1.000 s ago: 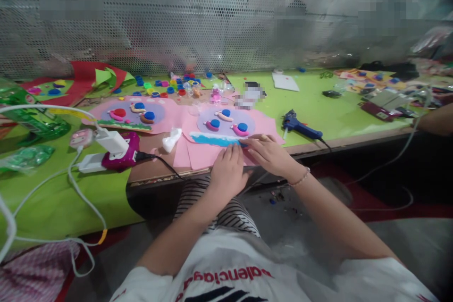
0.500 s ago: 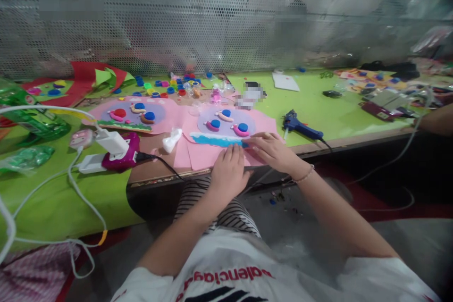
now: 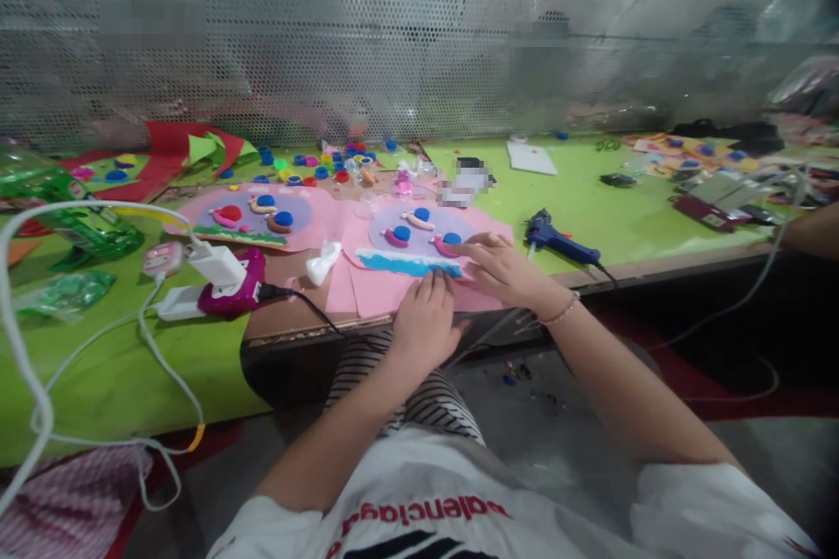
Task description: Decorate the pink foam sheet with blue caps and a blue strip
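Observation:
In front of me lies a pink sheet (image 3: pixel 377 295) with a lilac oval (image 3: pixel 412 246) on it. Clay snails with blue shells sit on the oval, among them a magenta snail (image 3: pixel 447 244) at the lower right. Below them runs a blue clay strip (image 3: pixel 399 264) with a white upper edge. My left hand (image 3: pixel 427 314) rests flat at the sheet's front edge, fingers stretched toward the strip's right part. My right hand (image 3: pixel 503 272) is over the sheet's right side, its extended fingertips at the magenta snail. Nothing is visibly held in either hand.
A similar snail picture (image 3: pixel 255 218) lies to the left. A blue glue gun (image 3: pixel 560 238) is at the right. Nearer left are a magenta power adapter (image 3: pixel 239 284), white cables and a green bottle (image 3: pixel 92 223). Small colourful pots (image 3: pixel 321 172) line the back. Another person's arm (image 3: pixel 813 231) shows far right.
My right fingers have moved up from the blue strip's right end to the magenta snail. My left hand stays in nearly the same place. The camera view has shifted slightly.

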Available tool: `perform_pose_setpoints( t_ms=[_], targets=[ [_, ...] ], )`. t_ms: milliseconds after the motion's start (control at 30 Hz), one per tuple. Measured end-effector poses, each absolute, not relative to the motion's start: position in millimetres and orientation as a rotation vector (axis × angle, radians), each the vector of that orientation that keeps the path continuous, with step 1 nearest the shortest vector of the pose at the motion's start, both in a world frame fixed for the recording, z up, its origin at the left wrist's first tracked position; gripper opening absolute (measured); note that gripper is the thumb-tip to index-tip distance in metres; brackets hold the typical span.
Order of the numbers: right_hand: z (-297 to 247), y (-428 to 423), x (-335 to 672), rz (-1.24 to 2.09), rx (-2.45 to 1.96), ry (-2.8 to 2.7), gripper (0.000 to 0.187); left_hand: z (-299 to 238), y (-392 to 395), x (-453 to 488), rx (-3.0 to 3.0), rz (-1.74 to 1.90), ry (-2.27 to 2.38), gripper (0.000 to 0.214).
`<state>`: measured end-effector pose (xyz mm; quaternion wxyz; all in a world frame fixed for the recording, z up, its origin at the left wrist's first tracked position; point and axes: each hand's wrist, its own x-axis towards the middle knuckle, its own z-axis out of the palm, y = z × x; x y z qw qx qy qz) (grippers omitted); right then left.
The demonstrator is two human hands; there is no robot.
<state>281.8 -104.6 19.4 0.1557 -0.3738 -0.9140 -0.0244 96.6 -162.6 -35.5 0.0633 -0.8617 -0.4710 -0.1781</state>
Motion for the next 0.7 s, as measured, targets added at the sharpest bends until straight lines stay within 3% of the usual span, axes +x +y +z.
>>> perform_pose_setpoints(
  t_ms=[267,500,700],
  targets=[
    [10.3,-109.5,283.2,-0.146,-1.062,-2.691,0.035,-37.5,-163.2,96.2,-2.597,-0.544,-1.432,0.065],
    [6.1,-105.2,266.1,-0.325,-1.031,-2.723,0.041,-37.9,-162.3,96.2,-2.584,-0.566,-1.415,0.062],
    [18.1,-103.7,274.9,-0.263,-0.995,-2.698,0.034,-38.7,-161.8,96.1,-2.579,-0.568,-1.397,0.064]
  ],
)
